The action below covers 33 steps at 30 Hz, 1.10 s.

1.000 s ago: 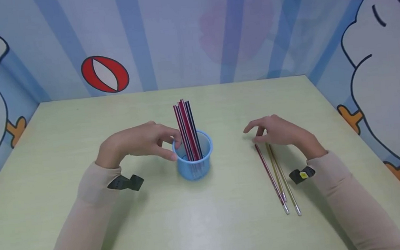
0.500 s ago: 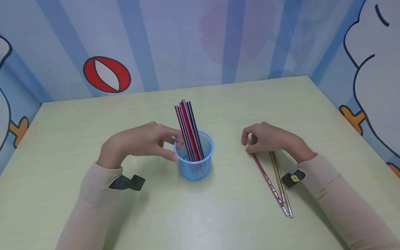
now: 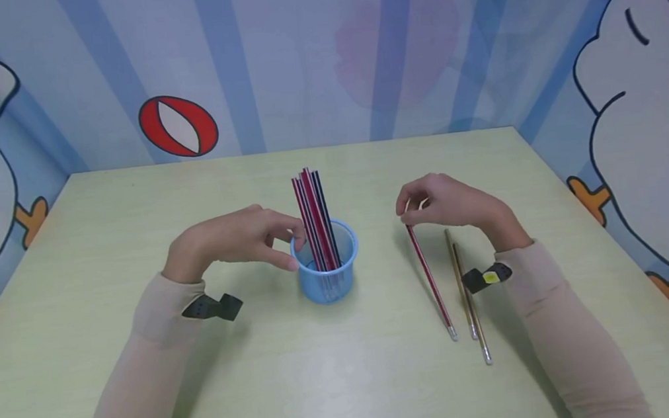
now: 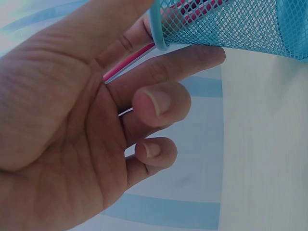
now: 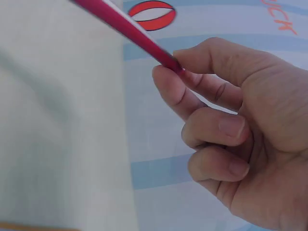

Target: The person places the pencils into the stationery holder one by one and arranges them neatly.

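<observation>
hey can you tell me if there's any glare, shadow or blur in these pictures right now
Head view: a pale glare on the table near the bottom middle, soft shadows along the inner sides of both sleeves; left wrist view: left hand rather dim, upper left corner bright; right wrist view: a blurry shadow at left, the right hand sharper.
</observation>
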Tool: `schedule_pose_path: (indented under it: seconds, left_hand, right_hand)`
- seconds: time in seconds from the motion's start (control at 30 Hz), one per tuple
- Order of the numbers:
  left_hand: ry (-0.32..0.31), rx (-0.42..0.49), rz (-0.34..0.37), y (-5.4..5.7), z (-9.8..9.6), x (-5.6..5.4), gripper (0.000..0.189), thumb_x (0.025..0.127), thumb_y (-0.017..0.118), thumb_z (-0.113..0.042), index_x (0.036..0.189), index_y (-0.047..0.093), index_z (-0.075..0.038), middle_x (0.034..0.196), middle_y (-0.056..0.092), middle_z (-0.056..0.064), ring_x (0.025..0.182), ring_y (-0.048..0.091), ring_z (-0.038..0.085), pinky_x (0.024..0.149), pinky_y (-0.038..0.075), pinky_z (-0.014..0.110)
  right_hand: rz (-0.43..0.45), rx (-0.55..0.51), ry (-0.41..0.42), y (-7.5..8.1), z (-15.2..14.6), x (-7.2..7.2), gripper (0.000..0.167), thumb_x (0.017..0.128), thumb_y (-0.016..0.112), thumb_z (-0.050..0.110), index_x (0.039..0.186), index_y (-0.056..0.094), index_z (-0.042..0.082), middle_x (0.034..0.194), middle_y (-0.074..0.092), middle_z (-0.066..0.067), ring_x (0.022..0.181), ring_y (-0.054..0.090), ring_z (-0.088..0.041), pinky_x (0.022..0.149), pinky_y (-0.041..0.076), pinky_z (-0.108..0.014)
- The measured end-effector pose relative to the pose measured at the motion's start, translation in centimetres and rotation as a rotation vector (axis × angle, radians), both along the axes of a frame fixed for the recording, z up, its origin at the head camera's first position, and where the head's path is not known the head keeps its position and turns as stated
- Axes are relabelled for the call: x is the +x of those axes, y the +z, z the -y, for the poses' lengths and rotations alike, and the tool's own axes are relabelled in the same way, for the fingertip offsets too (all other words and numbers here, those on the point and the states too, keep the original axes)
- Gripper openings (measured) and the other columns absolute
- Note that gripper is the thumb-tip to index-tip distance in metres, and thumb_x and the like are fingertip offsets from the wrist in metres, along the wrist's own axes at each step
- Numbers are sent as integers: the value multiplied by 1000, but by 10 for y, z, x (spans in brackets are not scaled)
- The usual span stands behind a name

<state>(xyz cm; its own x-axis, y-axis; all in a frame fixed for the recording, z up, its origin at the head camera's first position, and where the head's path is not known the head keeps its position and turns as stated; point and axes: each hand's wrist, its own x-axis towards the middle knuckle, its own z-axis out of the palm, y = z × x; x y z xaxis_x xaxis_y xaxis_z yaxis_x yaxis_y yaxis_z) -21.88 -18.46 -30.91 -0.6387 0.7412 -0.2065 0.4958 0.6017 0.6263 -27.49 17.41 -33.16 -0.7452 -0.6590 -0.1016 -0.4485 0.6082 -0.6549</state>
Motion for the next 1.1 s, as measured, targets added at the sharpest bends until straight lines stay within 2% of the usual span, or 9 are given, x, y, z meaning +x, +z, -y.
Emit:
schedule_pose_path:
  seconds: [0.23,0.33,0.43,0.57,0.67,0.77,0.9,1.0,1.1]
  left_hand:
    - [-1,-4,-1,-3,-1,1,24,90,77,-29,103,62,-16,110,67,-1,121,62,26,79,47,37]
    - [0,-18,-11,-4,-2,0,24,90,77,-31,103,63,-17,104,66,-2,102,66,24,74,45,36]
    - [-2,-23,-20,-5,-2,1,24,89,77,-31,103,63,-17,102,65,-4,98,65,21,72,44,35]
    - [-10,-23,-30,-4,-3,1,23,90,76,-32,103,62,-19,97,64,-6,82,60,14,67,42,33]
    - [-9,-34,-35,-2,-3,1,23,90,76,-32,103,62,-20,92,61,-6,69,50,16,63,38,33]
    - [-6,-40,-39,-1,-3,2,23,89,77,-31,103,62,-19,94,62,-6,74,55,18,65,41,34]
    - [3,-33,-31,0,-2,1,23,89,77,-29,104,63,-18,105,67,-7,101,67,24,77,47,37]
    - [4,-19,-19,0,-1,1,24,89,77,-29,104,63,-16,116,68,-5,121,61,28,84,49,39]
    - [4,-12,-12,0,0,1,25,89,77,-29,104,63,-16,113,68,-4,119,63,26,78,48,38]
  right_hand:
    - [-60,-183,-95,25,-1,2,9,96,67,16,103,68,10,95,68,-6,86,63,-22,76,50,-36]
    - [-92,-274,-121,36,0,4,11,97,67,17,103,68,8,97,67,-8,87,63,-23,78,50,-33]
    - [-128,-353,-141,47,2,8,14,97,66,18,104,67,6,98,66,-9,85,62,-25,78,49,-31]
    - [-199,-422,-156,58,7,15,14,96,67,18,104,68,6,97,66,-8,78,62,-25,75,48,-30]
    - [-246,-504,-172,64,10,20,13,96,67,15,104,68,5,97,67,-7,75,65,-23,74,49,-28]
    - [-281,-645,-197,68,12,24,13,94,68,11,105,69,3,95,68,-7,74,66,-20,70,48,-27]
    - [-323,-834,-214,69,18,24,13,93,68,6,105,69,1,93,68,-8,70,67,-18,61,46,-25]
    - [-360,-884,-209,67,26,22,15,93,68,6,105,69,-1,93,69,-9,69,68,-18,58,45,-24]
    - [-344,-880,-189,64,35,19,16,92,69,5,106,69,-3,93,68,-9,68,67,-18,58,45,-24]
